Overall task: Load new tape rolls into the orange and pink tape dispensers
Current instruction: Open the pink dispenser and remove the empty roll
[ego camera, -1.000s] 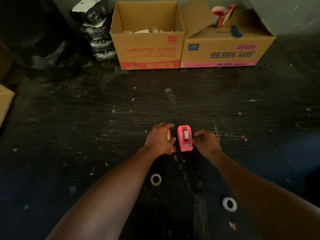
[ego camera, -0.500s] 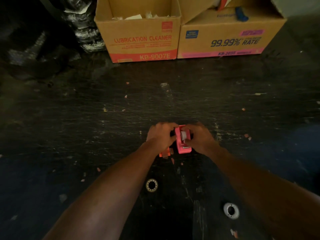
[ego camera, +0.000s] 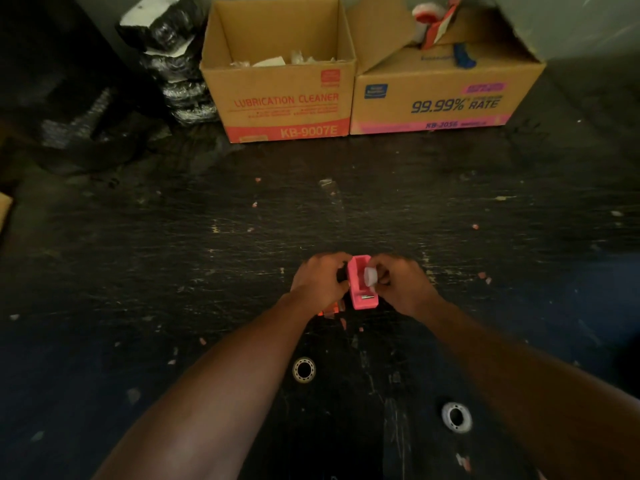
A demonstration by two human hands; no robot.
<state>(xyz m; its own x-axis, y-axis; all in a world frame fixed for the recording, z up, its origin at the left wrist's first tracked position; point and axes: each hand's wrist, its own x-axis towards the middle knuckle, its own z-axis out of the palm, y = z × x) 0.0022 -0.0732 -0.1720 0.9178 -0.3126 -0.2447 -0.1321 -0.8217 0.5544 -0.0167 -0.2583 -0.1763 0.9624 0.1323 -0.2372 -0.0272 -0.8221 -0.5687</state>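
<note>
The pink tape dispenser stands on the dark scratched table in the middle of the view. My left hand grips its left side. My right hand pinches a small white tape roll at the dispenser's right wall, above its slot. The orange dispenser is mostly hidden under my left wrist; only a sliver shows. Two more tape rolls lie nearer to me: one under my left forearm, another beside my right forearm.
Two cardboard boxes stand at the back: an open "Lubrication Cleaner" box and a "99.99% Rate" box. Black wrapped bundles are stacked left of them. Small scraps litter the table.
My left hand left the orange dispenser and took the pink one. My right hand closed in and now holds the white roll at the pink dispenser.
</note>
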